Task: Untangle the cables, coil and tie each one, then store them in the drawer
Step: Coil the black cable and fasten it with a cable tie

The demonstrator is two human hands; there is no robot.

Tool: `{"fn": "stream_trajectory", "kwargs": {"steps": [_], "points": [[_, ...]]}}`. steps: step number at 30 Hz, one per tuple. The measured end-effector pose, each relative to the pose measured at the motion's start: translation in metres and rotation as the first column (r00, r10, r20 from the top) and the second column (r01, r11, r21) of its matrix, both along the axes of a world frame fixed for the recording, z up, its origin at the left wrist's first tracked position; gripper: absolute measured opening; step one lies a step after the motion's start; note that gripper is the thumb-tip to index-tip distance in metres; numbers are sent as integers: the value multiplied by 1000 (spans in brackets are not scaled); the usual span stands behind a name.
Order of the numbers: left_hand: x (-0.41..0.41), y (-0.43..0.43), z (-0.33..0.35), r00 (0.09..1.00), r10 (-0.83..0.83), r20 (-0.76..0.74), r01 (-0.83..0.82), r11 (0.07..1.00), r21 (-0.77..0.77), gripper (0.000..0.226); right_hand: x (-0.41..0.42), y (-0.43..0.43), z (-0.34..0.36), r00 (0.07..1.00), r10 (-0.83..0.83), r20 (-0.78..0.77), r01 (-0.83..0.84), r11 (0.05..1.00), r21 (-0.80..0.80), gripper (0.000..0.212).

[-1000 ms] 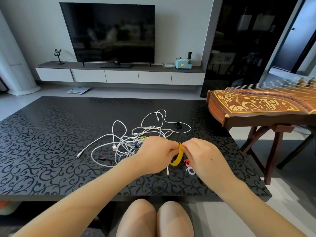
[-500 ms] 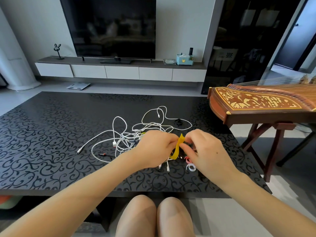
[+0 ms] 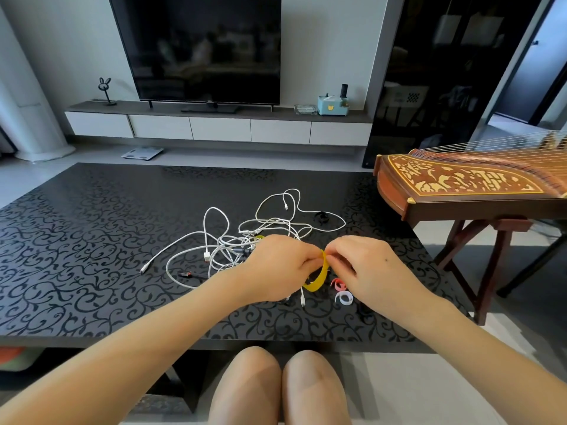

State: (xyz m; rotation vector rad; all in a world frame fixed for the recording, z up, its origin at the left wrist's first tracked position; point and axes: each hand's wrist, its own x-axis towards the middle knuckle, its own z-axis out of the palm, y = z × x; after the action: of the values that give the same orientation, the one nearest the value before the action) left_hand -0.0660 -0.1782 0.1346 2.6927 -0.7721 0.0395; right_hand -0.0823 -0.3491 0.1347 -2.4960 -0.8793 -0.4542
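Pinching a yellow tie strap (image 3: 319, 276) at its top, left hand (image 3: 280, 263) and right hand (image 3: 369, 271) each keep a narrow grip on it. The white cables (image 3: 233, 245) lie tangled on the worktop (image 3: 92, 240) just behind. The springy strap could slip free and drop into the tangle.

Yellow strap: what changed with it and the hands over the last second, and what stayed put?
Little. The left hand and right hand keep pinching the top of the yellow strap; it stood straighter half a second ago and now hangs in a curve again. Nothing taken up or let go. The tangled cables, red tie and white tie lie as before.
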Motion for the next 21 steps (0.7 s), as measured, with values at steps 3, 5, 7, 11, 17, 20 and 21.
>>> {"fn": "stream_trajectory", "kwargs": {"steps": [3,5,7,11,17,20,21], "points": [[-3,3,1,990,-26,-136,5,988,-157,35,0,-2,3,998,-18,57,16,999,44,12],[-5,8,2,966,-61,-251,-16,955,-296,29,-1,-4,5,993,-45,109,36,996,83,13],[-6,10,3,953,-86,-289,-15,944,-331,28,-2,-3,6,984,-63,167,52,996,72,17],[-6,5,1,990,-15,-142,-5,990,-144,29,-4,1,9,941,-69,331,105,990,-93,24],[-8,-1,-5,999,35,-37,-35,999,5,28,-1,3,12,883,44,468,83,965,-249,34],[-15,7,0,987,-55,-150,35,990,-136,30,3,-2,17,907,-5,421,69,988,-136,28],[-17,10,2,979,-93,-182,58,981,-187,31,4,-3,20,921,-22,390,68,992,-103,25]]}}
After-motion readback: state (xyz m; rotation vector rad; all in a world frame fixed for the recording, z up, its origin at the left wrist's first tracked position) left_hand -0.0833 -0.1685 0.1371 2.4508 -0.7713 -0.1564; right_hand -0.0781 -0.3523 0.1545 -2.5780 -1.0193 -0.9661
